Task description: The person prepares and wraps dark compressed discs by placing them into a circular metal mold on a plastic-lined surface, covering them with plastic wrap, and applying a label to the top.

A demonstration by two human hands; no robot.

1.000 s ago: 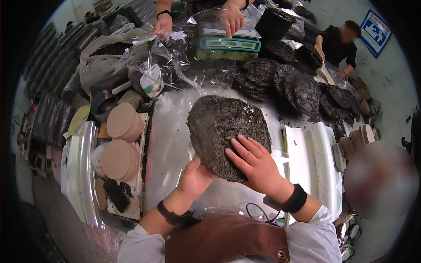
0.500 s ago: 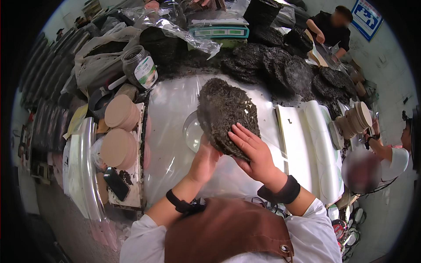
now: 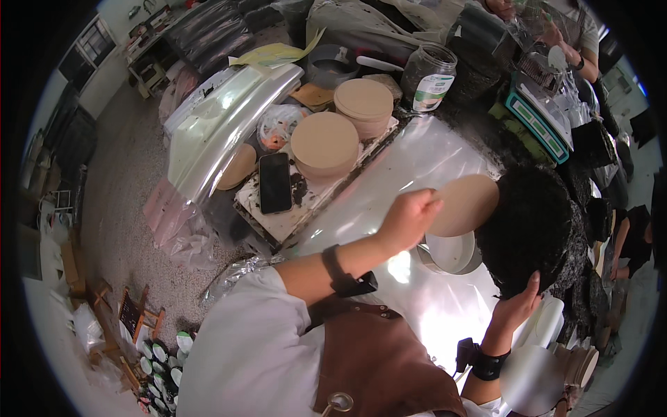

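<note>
My left hand (image 3: 410, 217) pinches a thin tan paper disc (image 3: 467, 206) by its edge, above the plastic-covered table. With its thumb over the lower rim, my right hand (image 3: 515, 311) grips a round black cake of what looks like dried seaweed (image 3: 524, 233). The disc's far edge comes up against the seaweed cake; whether they touch I cannot tell. Below the disc stands a shallow round ring mould (image 3: 456, 256), partly covered by it. Left of my left hand, two stacks of tan discs (image 3: 324, 142) (image 3: 365, 104) rest on a white board (image 3: 288, 222).
A black phone (image 3: 276, 183) lies beside the stacks. A wide clear jar (image 3: 429, 76) stands behind them, with a teal-edged scale (image 3: 537, 118) further right. Rolled clear film (image 3: 236, 132) lies left. Several dark cakes crowd the right side. Another person's hands (image 3: 556, 42) are beyond the scale.
My view has swung left. My left hand has let go of the seaweed cake and now holds a tan disc. The cake stays in my right hand, turned to another angle.
</note>
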